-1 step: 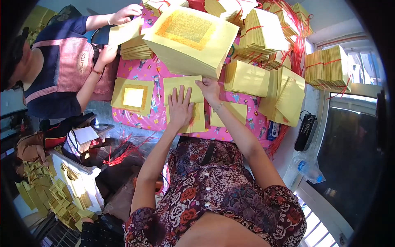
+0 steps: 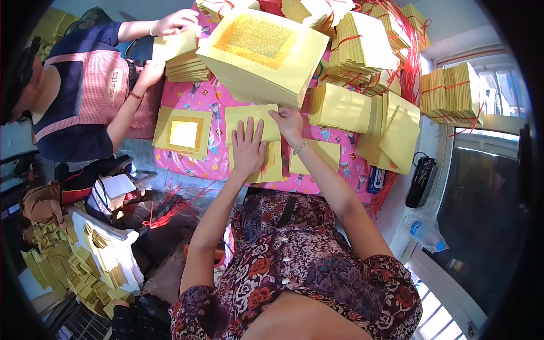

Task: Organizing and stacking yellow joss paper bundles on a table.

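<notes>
My left hand (image 2: 248, 148) lies flat with fingers spread on a yellow paper sheet (image 2: 233, 120), which appears folded over, on the pink table cover (image 2: 219, 96). At that sheet's upper right corner, my right hand (image 2: 288, 123) pinches the paper between thumb and fingers. Part of the sheet is hidden beneath my left hand. Another yellow sheet (image 2: 324, 156) rests just below my right wrist. To the left lies a yellow sheet with a gold-bordered square (image 2: 161, 144). A tall stack of yellow paper (image 2: 266, 82) stands directly beyond my hands.
Beyond my right hand are a low paper stack (image 2: 340, 109) and red-tied bundles (image 2: 362, 45). Red strings (image 2: 407, 51) hang behind them. A plastic bottle (image 2: 425, 235) lies at right, near a black case (image 2: 420, 181). At left, a co-worker's hands (image 2: 174, 24) handle yellow paper.
The co-worker's hands have shifted slightly, and the paper they hold has tilted. My own hands and the sheet under them have not visibly moved.
</notes>
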Available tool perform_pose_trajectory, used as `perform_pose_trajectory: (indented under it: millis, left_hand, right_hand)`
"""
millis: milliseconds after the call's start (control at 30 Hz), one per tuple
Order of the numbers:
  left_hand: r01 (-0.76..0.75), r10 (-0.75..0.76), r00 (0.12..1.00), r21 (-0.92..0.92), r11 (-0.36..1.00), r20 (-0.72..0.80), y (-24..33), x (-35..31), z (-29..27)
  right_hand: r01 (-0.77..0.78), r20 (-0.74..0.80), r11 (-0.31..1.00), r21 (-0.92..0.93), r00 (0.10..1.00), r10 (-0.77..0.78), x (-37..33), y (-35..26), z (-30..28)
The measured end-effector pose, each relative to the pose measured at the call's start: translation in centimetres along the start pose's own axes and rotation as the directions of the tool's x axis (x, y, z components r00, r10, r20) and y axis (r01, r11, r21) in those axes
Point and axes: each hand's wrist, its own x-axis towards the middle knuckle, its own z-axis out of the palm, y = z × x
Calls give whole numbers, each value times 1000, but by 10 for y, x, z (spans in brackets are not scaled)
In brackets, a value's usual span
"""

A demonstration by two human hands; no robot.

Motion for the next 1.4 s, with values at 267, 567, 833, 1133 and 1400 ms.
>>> perform_pose_trajectory:
  millis: [267, 567, 833, 1133, 1400]
  left_hand:
    - [20, -20, 1000, 4, 1000, 22, -1, 0, 5]
    - [20, -20, 1000, 7, 1000, 21, -1, 1, 8]
    - [33, -33, 999, 18, 999, 32, -1, 1, 10]
    - [47, -48, 998, 22, 999, 49, 1, -1, 17]
    - [36, -36, 997, -11, 999, 72, 3, -1, 16]
  right_hand:
    - [-6, -32, 1000, -21, 999, 6, 4, 5, 5]
    - [-60, -52, 997, -46, 997, 58, 4, 2, 3]
    - [-93, -43, 995, -47, 995, 91, 3, -3, 0]
    - [519, -67, 762, -387, 809, -584, -59, -23, -22]
    - [638, 253, 689, -344, 770, -586, -73, 15, -14]
